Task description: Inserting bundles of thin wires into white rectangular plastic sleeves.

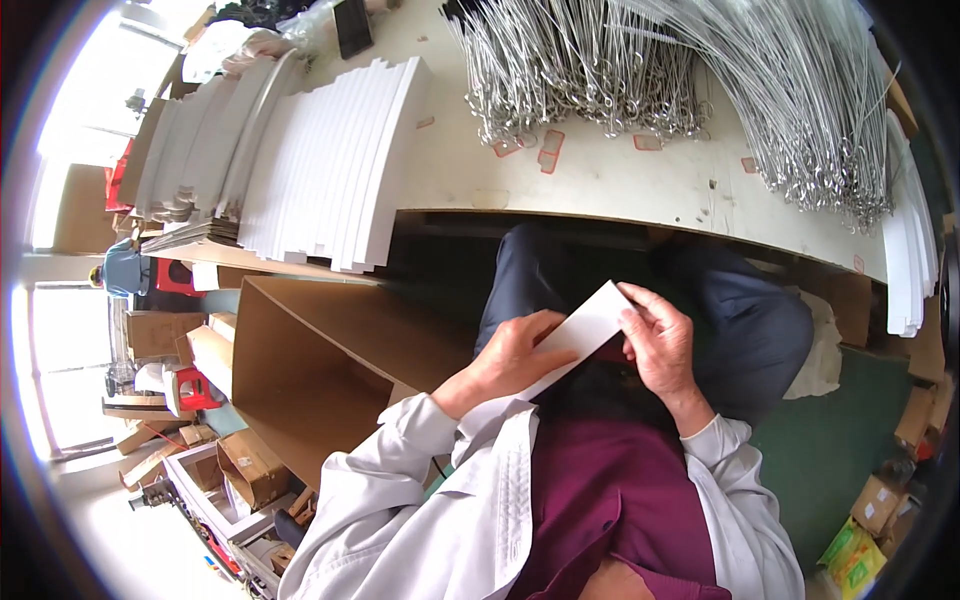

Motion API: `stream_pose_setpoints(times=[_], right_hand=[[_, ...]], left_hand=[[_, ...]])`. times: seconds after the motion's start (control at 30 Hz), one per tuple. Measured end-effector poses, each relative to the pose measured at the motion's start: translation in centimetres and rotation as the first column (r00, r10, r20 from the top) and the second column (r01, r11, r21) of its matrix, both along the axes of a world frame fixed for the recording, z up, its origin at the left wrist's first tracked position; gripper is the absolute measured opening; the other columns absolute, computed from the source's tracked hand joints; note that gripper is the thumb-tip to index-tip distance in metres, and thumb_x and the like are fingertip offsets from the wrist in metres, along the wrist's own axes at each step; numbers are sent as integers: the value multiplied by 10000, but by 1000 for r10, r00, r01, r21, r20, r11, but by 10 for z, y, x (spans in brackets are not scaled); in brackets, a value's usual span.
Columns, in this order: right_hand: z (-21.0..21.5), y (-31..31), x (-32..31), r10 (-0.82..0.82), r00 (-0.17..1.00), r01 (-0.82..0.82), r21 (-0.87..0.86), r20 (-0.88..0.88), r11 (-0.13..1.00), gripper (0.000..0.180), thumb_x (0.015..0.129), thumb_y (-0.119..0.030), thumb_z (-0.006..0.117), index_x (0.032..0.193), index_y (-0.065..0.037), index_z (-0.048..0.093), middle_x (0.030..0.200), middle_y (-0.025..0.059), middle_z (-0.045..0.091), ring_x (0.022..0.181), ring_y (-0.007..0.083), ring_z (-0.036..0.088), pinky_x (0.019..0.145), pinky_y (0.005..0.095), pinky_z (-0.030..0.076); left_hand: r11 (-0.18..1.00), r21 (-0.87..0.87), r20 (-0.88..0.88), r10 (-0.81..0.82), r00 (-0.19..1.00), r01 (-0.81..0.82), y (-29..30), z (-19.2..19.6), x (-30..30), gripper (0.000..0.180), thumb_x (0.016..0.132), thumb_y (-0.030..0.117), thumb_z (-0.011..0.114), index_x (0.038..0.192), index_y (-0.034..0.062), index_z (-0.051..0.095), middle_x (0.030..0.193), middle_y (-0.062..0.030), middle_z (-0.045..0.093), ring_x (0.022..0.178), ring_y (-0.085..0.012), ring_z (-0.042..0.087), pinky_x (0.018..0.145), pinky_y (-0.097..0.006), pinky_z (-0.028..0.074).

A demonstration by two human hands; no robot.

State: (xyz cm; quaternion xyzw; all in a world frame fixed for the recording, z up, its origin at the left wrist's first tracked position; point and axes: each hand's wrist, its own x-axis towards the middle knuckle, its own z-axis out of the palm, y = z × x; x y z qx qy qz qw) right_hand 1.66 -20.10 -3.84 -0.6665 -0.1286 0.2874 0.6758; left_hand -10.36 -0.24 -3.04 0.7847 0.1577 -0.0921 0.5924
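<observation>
I hold a flat white card strip [583, 326] over my lap, below the table edge. My left hand [508, 357] grips its lower left part, fingers curled over the card. My right hand [659, 345] pinches its upper right end between thumb and fingers. The strip tilts up toward the right. Its lower end is hidden behind my left hand and white sleeve.
A white table [600, 180] spans the top, bearing fanned stacks of white card strips [330, 165] at left and bundles of metal wire loops [700, 80] at right. An open brown cardboard box [320, 360] stands left of my knees. More cartons [250, 465] lie on the floor.
</observation>
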Motion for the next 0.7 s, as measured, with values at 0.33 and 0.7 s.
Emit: stream_pose_setpoints(times=[0.33, 0.7], right_hand=[[-3, 9, 18, 20, 981, -10, -52, 191, 999, 276, 1007, -231, 724, 1129, 16, 748, 843, 29, 726, 703, 54, 621, 633, 234, 516], [-18, -16, 14, -43, 990, 55, -93, 134, 994, 201, 1003, -162, 693, 1098, 6, 750, 900, 101, 778, 745, 102, 700, 664, 264, 566]], left_hand=[[622, 675, 396, 150, 906, -398, 116, 81, 16, 142, 931, 101, 718, 978, -7, 639, 692, -182, 572, 605, -312, 547, 588, -419, 468], [-24, 998, 63, 13, 998, -62, 232, 64, 183, 324, 924, 389, 706, 927, 66, 740, 941, -205, 751, 914, -394, 742, 788, -492, 587]])
